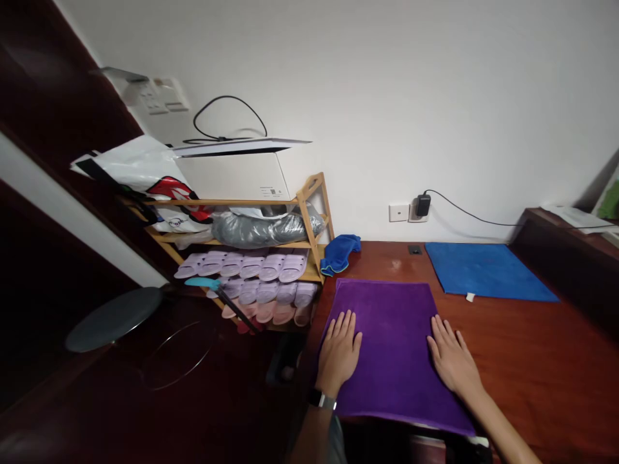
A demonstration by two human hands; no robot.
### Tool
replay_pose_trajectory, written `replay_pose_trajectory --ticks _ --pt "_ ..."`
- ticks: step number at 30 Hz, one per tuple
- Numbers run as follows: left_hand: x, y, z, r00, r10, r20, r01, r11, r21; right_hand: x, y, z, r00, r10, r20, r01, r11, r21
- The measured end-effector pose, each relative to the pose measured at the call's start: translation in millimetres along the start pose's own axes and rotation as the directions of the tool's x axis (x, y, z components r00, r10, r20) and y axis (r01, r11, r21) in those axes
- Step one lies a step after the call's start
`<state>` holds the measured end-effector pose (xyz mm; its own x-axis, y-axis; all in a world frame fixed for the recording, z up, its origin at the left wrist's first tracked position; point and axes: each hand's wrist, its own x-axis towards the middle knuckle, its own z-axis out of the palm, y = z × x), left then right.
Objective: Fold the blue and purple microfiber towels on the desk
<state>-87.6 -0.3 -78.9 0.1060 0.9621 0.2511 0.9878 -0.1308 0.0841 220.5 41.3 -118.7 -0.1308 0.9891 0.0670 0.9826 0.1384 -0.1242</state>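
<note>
A purple cloth (391, 348) lies spread out on the reddish-brown wooden desk (532, 361), its near edge reaching the desk's front. My left hand (340, 351) rests flat on the cloth's left side, fingers extended and holding nothing. On the right edge of the cloth lies my right hand (453, 357), also flat, with the fingers stretched forward. Behind it to the right, a blue cloth (488, 270) is laid out flat with a small white tag at its near edge. A crumpled blue cloth (340, 254) sits at the desk's back left corner.
Left of the desk stands a wooden rack (316, 219) with rows of lilac and pink slippers (261, 265), a white box (236, 177) and plastic bags. A round stool (114, 319) is farther left. A black plug adapter (423, 205) is in the wall, its cable running right.
</note>
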Motion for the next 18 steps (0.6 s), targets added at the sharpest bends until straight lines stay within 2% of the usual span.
replay_pose_trajectory --ticks 3,5,7,11,13,15,16,18 --pt "-0.7 2.2 -3.5 1.000 -0.011 0.020 0.011 1.000 0.007 -4.5 0.3 5.1 0.999 -0.009 -0.031 0.010 1.000 0.021" --pt "1.1 15.7 -4.3 0.999 -0.009 0.030 0.009 1.000 -0.005 -4.1 0.0 6.9 0.998 -0.028 -0.051 0.030 0.999 0.030" --pt "5.6 43.0 -2.0 0.998 0.039 0.040 -0.037 0.998 -0.053 -3.2 0.1 8.3 0.997 -0.037 -0.064 0.039 0.999 0.033" --pt "19.6 121.2 10.9 0.978 0.204 0.050 -0.189 0.960 -0.207 -2.4 1.8 10.1 0.996 -0.038 -0.082 0.040 0.999 0.029" --pt "25.0 150.0 16.0 0.970 0.237 0.051 -0.219 0.946 -0.238 -2.3 3.0 9.5 0.996 -0.046 -0.077 0.048 0.999 0.025" --pt "26.0 157.5 17.4 0.969 0.242 0.047 -0.223 0.943 -0.245 -2.5 3.4 7.8 0.997 -0.041 -0.061 0.042 0.999 0.023" --pt "24.3 152.1 16.7 0.970 0.239 0.045 -0.221 0.943 -0.247 -2.8 3.3 6.7 0.998 -0.034 -0.054 0.035 0.999 0.022" --pt "16.6 124.5 13.1 0.976 0.213 0.045 -0.197 0.952 -0.234 -3.5 2.4 4.8 0.998 -0.021 -0.051 0.022 1.000 0.021"
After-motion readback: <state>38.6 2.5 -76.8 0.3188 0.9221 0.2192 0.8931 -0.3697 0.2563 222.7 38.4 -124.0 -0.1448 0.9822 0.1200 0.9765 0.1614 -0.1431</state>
